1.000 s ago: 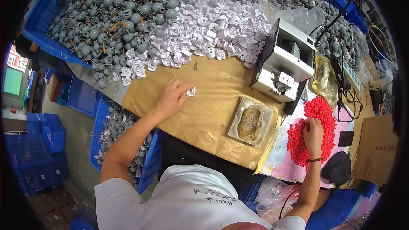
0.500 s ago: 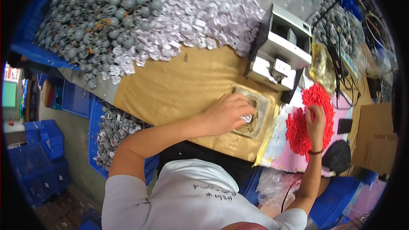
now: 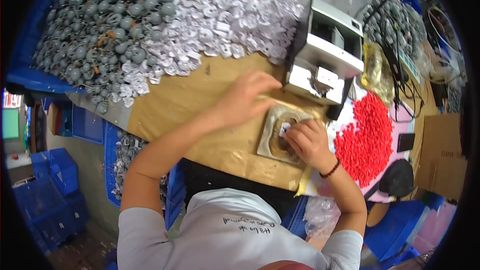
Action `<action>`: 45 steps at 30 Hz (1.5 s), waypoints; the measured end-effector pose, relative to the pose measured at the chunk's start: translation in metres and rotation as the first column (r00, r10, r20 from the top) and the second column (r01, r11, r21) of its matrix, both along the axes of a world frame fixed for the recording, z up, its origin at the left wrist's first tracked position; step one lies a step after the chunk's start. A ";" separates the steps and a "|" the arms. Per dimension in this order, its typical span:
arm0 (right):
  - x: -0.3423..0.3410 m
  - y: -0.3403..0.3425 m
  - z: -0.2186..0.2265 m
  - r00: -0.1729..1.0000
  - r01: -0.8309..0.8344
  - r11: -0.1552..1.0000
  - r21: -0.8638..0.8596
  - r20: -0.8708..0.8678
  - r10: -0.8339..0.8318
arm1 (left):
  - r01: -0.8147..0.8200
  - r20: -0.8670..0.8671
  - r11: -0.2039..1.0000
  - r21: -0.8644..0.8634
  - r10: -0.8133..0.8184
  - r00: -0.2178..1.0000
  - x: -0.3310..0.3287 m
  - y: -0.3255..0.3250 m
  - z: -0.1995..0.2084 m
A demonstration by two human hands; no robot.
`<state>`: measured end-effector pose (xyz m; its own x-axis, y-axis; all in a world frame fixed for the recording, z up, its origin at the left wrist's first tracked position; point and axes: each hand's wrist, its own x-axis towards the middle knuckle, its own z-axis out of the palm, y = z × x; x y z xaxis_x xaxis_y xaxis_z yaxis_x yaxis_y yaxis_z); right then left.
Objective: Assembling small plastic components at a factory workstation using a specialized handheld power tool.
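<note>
Your bench (image 3: 200,105) is covered in brown card, and nearest you on it sits a shallow tan tray (image 3: 272,142) with a worn round hollow. Your right hand (image 3: 307,140) rests over that hollow, its grip pinched on a small white part (image 3: 284,130) at the tray's upper edge. Your left hand (image 3: 245,97) lies flat and released on the card just above and left of the tray, fingers stretched toward the grey machine (image 3: 327,52). To your right a heap of red pieces (image 3: 367,132) spreads over a pink sheet. Farther back, a drift of white parts (image 3: 220,20) meets a larger pile of grey round parts (image 3: 100,25). Blue crates (image 3: 50,190) stand on the floor at your left. Half a second ago your left hand was over the tray while your right was at the red heap; now they have traded places at the tray.
</note>
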<state>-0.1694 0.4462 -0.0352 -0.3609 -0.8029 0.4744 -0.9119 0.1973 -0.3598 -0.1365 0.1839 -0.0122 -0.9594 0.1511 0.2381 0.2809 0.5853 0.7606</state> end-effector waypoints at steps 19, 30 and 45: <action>-0.005 0.017 0.009 0.885 0.104 0.995 -0.010 0.457 -0.087 | -0.532 -0.370 0.525 -0.664 0.388 0.844 -0.241 -0.273 0.034; -0.002 0.022 0.065 0.896 0.173 0.977 -0.123 0.431 -0.105 | -0.035 -0.313 0.995 0.090 0.062 0.948 -0.149 -0.162 0.138; 0.036 0.002 0.092 0.329 0.196 0.890 -0.411 0.883 0.335 | -0.142 0.385 0.398 0.907 -0.640 0.665 0.040 0.043 0.080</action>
